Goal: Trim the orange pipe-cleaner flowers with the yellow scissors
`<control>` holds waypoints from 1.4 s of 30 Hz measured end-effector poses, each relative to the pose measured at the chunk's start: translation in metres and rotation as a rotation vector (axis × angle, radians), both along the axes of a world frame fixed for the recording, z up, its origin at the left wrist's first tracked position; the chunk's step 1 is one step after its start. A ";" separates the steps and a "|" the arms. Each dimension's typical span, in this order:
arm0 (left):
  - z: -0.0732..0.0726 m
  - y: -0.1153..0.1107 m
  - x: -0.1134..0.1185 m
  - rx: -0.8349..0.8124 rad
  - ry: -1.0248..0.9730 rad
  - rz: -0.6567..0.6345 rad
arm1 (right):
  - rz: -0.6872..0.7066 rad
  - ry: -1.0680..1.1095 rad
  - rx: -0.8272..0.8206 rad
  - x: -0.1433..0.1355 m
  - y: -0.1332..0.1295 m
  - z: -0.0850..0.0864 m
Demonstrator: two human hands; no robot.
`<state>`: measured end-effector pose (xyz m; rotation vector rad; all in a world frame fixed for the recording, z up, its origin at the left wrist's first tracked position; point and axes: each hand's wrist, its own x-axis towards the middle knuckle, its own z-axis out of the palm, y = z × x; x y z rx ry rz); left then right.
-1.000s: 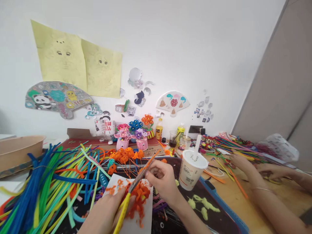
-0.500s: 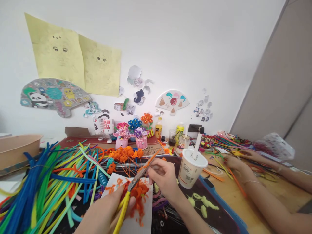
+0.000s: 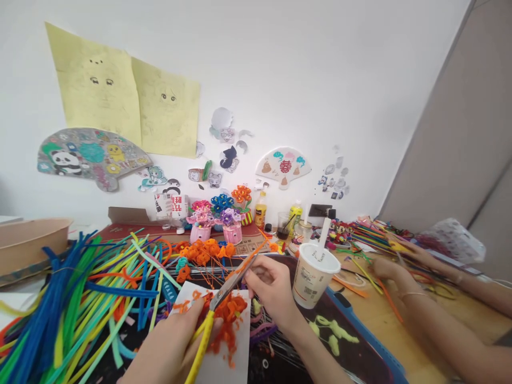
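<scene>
Two hands meet above white paper (image 3: 231, 368). The left hand (image 3: 170, 338) closes its grip around yellow-handled scissors (image 3: 208, 322), blades slanting far and right beside an orange chenille stem (image 3: 261, 247). The right hand (image 3: 271, 290) curls by the blades; I cannot tell what its grip pinches.

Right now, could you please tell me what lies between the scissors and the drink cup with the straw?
In the head view, the right hand lies between the scissors and the drink cup.
</scene>
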<state>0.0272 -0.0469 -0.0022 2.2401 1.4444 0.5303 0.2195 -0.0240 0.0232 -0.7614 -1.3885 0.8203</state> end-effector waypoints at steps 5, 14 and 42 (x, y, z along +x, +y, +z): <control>-0.011 0.004 -0.002 0.083 0.042 0.013 | -0.010 -0.022 0.003 0.000 0.001 -0.001; -0.003 0.002 0.001 0.038 0.039 0.073 | -0.010 -0.058 0.006 0.002 0.002 -0.003; 0.005 -0.008 0.002 0.077 -0.084 0.095 | 0.038 -0.148 0.018 0.000 -0.001 0.001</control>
